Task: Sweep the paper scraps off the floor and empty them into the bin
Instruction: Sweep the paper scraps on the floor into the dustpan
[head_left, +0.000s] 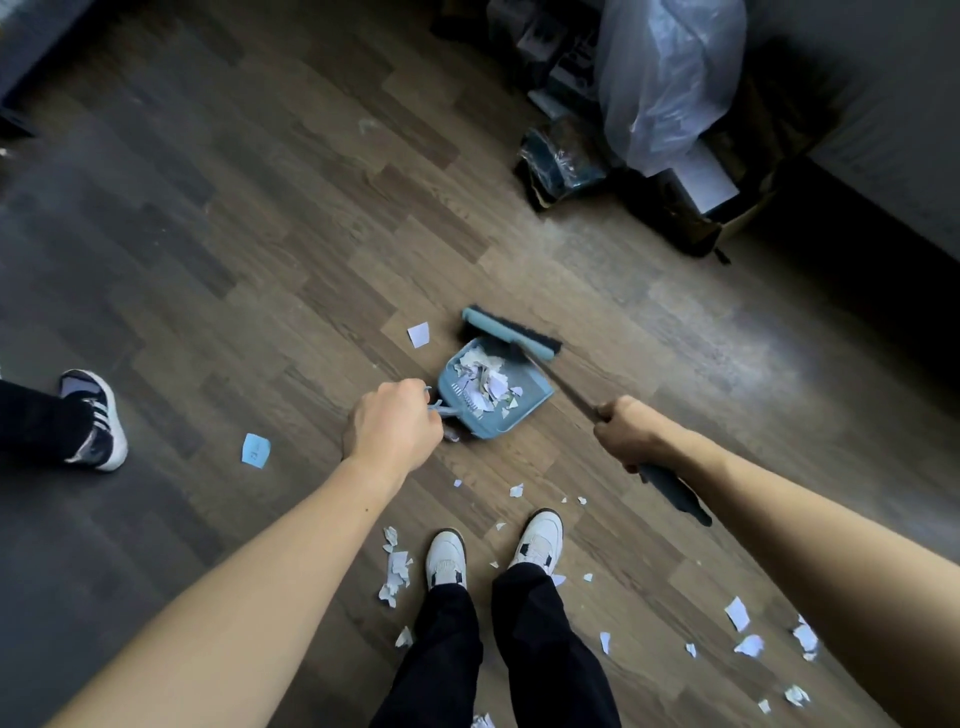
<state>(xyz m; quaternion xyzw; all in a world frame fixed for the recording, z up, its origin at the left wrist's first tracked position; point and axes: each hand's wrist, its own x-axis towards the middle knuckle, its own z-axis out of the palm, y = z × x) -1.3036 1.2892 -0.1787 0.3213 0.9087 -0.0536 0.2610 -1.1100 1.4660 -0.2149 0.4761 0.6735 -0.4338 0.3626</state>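
Left hand (393, 427) fingers clench dustpan (493, 387) handle; right hand (631, 432) fingers wrap broom (511, 332) stick. Dustpan on floor (260, 234) holds paper scraps (483, 379); more lie near shoes (493, 551).

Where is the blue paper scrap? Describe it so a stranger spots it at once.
Find the blue dustpan gripped by the left hand mid-room. Left of that hand, toward the dark sneaker at the picture's left edge, the blue scrap lies alone on the floor. It is pale blue; the other loose scraps are white.
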